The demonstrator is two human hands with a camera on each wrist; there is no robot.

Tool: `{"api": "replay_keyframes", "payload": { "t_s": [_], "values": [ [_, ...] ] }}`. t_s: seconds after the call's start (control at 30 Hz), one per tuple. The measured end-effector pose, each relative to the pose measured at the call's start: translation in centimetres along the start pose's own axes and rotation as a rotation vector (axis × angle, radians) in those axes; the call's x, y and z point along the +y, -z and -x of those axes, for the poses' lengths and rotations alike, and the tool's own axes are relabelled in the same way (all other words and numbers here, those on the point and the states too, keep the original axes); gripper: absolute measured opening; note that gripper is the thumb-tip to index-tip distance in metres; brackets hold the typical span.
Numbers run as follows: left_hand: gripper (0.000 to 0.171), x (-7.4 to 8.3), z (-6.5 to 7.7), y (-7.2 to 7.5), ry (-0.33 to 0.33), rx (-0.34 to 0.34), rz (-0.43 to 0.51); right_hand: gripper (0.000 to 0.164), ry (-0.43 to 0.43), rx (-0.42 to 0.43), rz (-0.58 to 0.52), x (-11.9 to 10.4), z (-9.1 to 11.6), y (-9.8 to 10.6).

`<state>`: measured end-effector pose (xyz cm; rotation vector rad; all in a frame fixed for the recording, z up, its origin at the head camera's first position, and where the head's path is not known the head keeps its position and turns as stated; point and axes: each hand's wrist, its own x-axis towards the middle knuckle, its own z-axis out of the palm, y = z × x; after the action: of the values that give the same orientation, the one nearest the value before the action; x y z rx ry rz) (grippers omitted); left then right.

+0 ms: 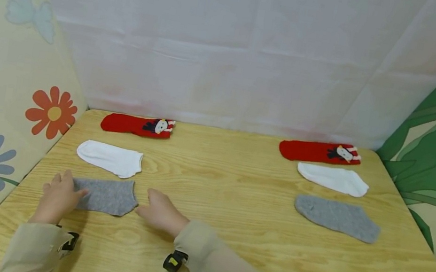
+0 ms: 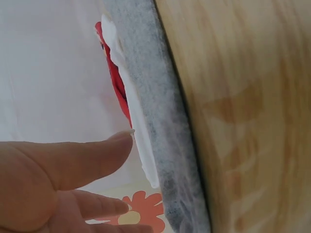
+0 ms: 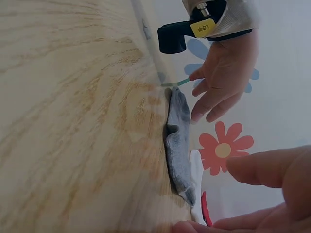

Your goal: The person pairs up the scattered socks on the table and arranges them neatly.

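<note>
A grey sock (image 1: 107,195) lies flat at the left of the table. Over its left end my left hand (image 1: 58,196) is spread, thumb apart from the fingers; in the left wrist view the thumb (image 2: 97,162) is straight and pinches nothing. At the sock's right, cuff end is my right hand (image 1: 160,212), close beside the edge. The right wrist view has my right thumb (image 3: 267,167) and fingers apart, with the grey sock (image 3: 180,150) beyond them. Whether any fingertip touches the cloth I cannot tell.
Behind the grey sock lie a white sock (image 1: 111,158) and a red sock (image 1: 130,125) with a figure on it. To the right lie another red sock (image 1: 305,151), white sock (image 1: 333,179) and grey sock (image 1: 335,216). Patterned cloth borders the wooden table (image 1: 217,250).
</note>
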<state>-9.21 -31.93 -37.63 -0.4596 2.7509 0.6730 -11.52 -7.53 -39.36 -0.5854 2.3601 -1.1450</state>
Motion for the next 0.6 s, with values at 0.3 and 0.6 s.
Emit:
{"api": "replay_keyframes", "payload": {
  "t_s": [0.3, 0.6],
  "values": [
    [0.071, -0.2, -0.1, 0.2, 0.014, 0.001, -0.012, 0.042, -0.005, -0.018, 0.176, -1.3, -1.5, -0.2],
    [0.065, -0.3, -0.5, 0.5, 0.047, 0.001, -0.036, 0.023, -0.102, -0.021, 0.309, -1.9, -3.0, -0.7]
  ]
}}
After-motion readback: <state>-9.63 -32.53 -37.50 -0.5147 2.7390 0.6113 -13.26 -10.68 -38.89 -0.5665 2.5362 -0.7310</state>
